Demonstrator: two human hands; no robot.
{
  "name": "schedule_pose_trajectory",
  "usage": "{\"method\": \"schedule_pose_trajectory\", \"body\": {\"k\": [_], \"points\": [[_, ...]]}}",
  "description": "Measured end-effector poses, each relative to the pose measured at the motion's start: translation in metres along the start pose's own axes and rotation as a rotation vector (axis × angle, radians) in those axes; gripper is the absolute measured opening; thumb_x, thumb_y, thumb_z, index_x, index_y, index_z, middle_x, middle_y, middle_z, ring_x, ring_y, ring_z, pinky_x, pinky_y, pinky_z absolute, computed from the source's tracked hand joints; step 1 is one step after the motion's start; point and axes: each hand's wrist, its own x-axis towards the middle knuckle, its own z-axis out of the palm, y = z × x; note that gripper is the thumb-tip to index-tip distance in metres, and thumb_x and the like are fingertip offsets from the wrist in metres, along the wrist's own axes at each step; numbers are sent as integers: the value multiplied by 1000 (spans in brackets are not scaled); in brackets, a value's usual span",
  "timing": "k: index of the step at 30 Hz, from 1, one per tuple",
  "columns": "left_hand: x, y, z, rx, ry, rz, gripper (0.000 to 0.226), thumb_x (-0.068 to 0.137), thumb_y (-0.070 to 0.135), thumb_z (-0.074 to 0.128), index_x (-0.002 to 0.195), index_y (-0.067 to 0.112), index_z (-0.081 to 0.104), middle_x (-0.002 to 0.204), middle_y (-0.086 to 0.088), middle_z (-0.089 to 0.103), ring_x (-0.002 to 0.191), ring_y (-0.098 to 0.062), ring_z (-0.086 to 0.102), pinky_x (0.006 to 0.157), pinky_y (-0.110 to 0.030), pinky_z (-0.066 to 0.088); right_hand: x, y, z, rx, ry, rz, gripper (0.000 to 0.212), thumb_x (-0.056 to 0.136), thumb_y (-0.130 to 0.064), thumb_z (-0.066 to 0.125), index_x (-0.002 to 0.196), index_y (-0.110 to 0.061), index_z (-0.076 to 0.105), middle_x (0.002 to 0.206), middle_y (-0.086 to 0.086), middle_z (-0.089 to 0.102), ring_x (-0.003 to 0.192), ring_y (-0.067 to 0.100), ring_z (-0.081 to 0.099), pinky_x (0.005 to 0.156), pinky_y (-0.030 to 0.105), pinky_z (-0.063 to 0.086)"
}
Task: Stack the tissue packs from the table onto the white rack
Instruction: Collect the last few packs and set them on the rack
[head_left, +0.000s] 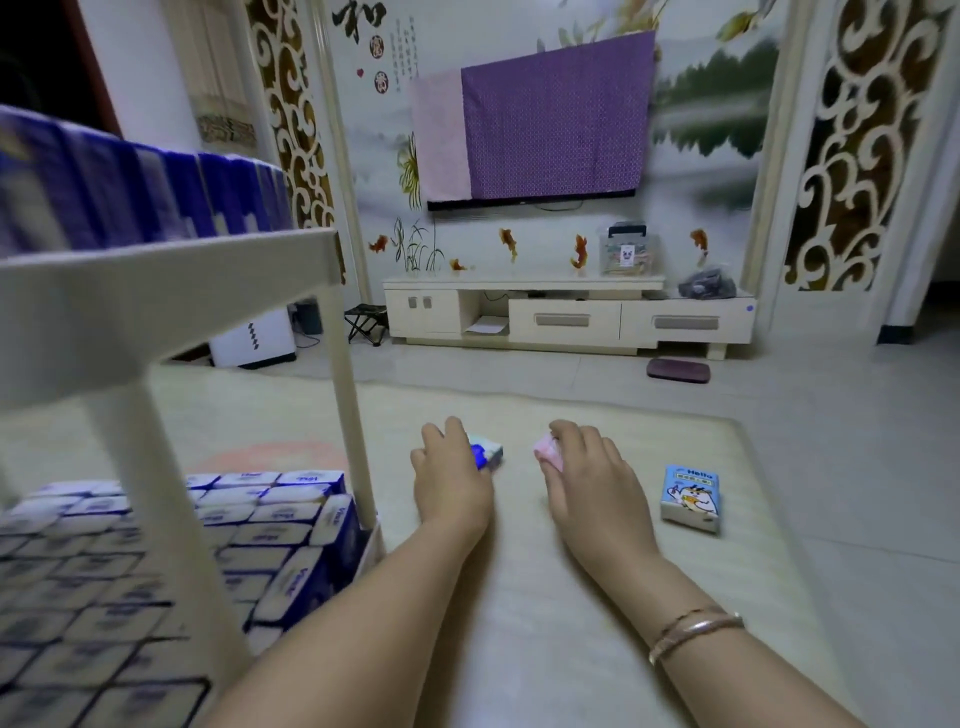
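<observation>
On the table, left hand (451, 470) fingers curl over a blue pack (488, 451); right hand (587, 467) fingers clasp a pink pack (546, 450).

**Bare arms, two bangles**

Both forearms are bare, with no sleeve reaching into view. The left hand (451, 478) wears no ring, watch or band. The right hand (589, 475) is likewise ringless, but its wrist carries two thin metal bangles (693, 629), rose-gold in tone, smooth, lying close together.
</observation>
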Motion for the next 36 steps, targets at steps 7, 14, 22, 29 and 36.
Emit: {"method": "schedule_pose_trajectory", "body": {"k": [7, 14, 22, 29, 36], "points": [[-43, 55, -69, -288, -168, -14, 44, 85, 28, 64, 117, 13, 39, 119, -9, 46, 116, -30, 39, 78, -27, 35, -9, -37, -72, 646, 20, 481, 32, 86, -38, 50, 111, -19, 47, 114, 4, 50, 93, 22, 49, 77, 30, 37], [-102, 76, -203, -531, -245, 318, 46, 82, 28, 68, 118, 18, 41, 112, -3, 61, 108, -24, 57, 88, -42, 51, 18, -92, -179, 1006, -251, 762, 20, 88, -33, 57, 77, -19, 47, 80, 4, 47, 59, 16, 30, 53, 25, 26], [-133, 60, -331, -437, -63, 613, 42, 89, 22, 62, 126, 16, 42, 119, 0, 57, 108, -14, 57, 90, -28, 47, 26, -186, -244, 1068, -192, 487, 13, 92, -8, 49, 80, -11, 55, 62, 7, 46, 45, 14, 33, 44, 18, 26], [-107, 3, -399, -127, 98, 711, 33, 88, 37, 62, 116, 21, 57, 122, 6, 59, 114, -11, 51, 89, -26, 41, 67, -247, -223, 386, 88, 201, 12, 79, -17, 52, 80, -10, 61, 64, 5, 56, 66, 29, 55, 55, 26, 35], [-89, -44, -403, 130, 73, 894, 47, 83, 51, 62, 123, 35, 44, 133, 16, 48, 123, -4, 37, 112, -24, 19, 105, -280, -184, 41, 38, 130, 11, 92, -20, 47, 90, -16, 56, 87, 8, 56, 81, 30, 52, 64, 29, 36]]}}
